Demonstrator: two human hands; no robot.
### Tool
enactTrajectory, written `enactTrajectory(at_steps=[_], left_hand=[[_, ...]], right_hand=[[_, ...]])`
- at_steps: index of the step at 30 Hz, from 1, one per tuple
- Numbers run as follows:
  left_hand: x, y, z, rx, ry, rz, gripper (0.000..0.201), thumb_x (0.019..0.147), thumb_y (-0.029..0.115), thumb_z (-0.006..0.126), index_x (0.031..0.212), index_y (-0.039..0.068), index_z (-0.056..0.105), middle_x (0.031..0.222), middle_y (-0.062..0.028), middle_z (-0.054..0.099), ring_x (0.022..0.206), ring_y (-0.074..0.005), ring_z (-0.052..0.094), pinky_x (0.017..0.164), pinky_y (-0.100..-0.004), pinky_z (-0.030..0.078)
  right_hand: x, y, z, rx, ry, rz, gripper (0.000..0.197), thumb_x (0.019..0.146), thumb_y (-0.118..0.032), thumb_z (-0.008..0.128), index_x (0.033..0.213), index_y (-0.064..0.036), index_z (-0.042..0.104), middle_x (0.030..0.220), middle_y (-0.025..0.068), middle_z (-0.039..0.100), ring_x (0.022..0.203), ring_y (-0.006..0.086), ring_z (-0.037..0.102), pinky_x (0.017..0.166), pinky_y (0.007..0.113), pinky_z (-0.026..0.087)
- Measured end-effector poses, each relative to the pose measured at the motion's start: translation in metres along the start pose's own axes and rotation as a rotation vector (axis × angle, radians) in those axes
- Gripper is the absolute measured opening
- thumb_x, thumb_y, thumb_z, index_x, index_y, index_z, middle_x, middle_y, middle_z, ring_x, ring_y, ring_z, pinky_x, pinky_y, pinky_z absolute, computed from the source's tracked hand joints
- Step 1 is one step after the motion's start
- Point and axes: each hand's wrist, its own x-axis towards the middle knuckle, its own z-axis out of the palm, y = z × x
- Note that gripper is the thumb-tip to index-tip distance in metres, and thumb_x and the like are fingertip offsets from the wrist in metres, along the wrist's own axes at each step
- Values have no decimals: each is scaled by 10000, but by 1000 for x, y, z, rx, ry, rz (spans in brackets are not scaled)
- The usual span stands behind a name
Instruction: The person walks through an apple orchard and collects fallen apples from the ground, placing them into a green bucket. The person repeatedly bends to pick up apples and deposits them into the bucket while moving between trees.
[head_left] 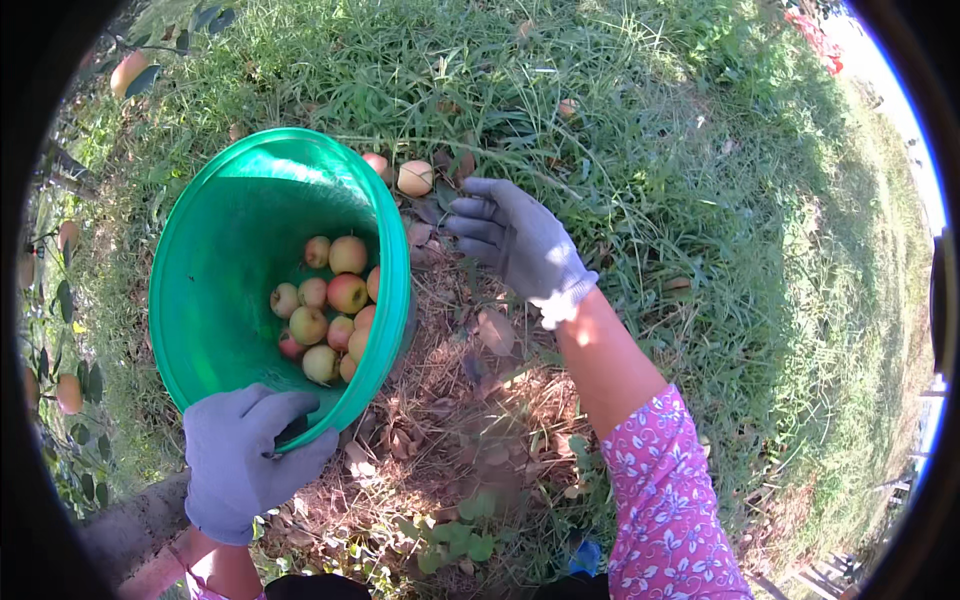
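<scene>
A green bucket (200, 260) leans over at the left, its mouth turned toward me. Several yellow-red apples (347, 293) lie inside it, gathered along its lower right wall. With its grey glove, my left hand (245, 455) grips the near rim of the bucket, thumb over the edge. My right hand (510, 235), gloved too, is to the right of the bucket with fingers apart and nothing seen in them. Just beyond its fingertips a pale apple (415, 178) rests on the ground, and another apple (376, 165) is half hidden behind the bucket rim.
Apples (129, 73) hang among leaves at the far left. A tree trunk (135, 530) rises at the lower left. Dry leaves (495, 330) and straw cover the ground before me, with tall grass (650, 180) beyond. One more apple (568, 107) lies in that grass.
</scene>
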Motion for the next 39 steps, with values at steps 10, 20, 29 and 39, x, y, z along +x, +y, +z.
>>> enactTrajectory(at_steps=[10, 20, 29, 39], left_hand=[[14, -7, 3, 45, -92, 48, 337, 683, 342, 925, 885, 152, 734, 699, -16, 645, 568, -224, 646, 511, -357, 504], [11, -8, 0, 63, -115, 47, 395, 699, 432, 926, 898, 160, 720, 706, 12, 645, 592, -206, 659, 523, -350, 512], [16, -9, 1, 46, -108, 61, 385, 707, 433, 923, 878, 156, 717, 697, 11, 630, 585, -201, 649, 515, -345, 507], [19, -7, -3, 45, -103, 61, 398, 708, 459, 912, 877, 152, 722, 690, 1, 628, 592, -207, 657, 514, -347, 505]], right_hand=[[157, 50, 16, -1487, 254, -337, 589, 907, -458, 679, 1408, -158, 607, 1356, 211, 652, 1221, 438, 631, 1070, 510, 489], [162, 22, -13, -61, -40, -1, 543, 925, -483, 640, 1201, -20, 707, 1168, 179, 752, 1065, 313, 724, 971, 395, 556], [205, 49, 60, -1483, 93, -175, 534, 936, -461, 592, 1261, -52, 700, 1246, 244, 722, 1171, 429, 687, 989, 496, 553], [181, 29, 28, -374, -70, 25, 698, 947, -655, 658, 1249, -26, 658, 1072, 200, 760, 935, 306, 782, 735, 354, 606]])
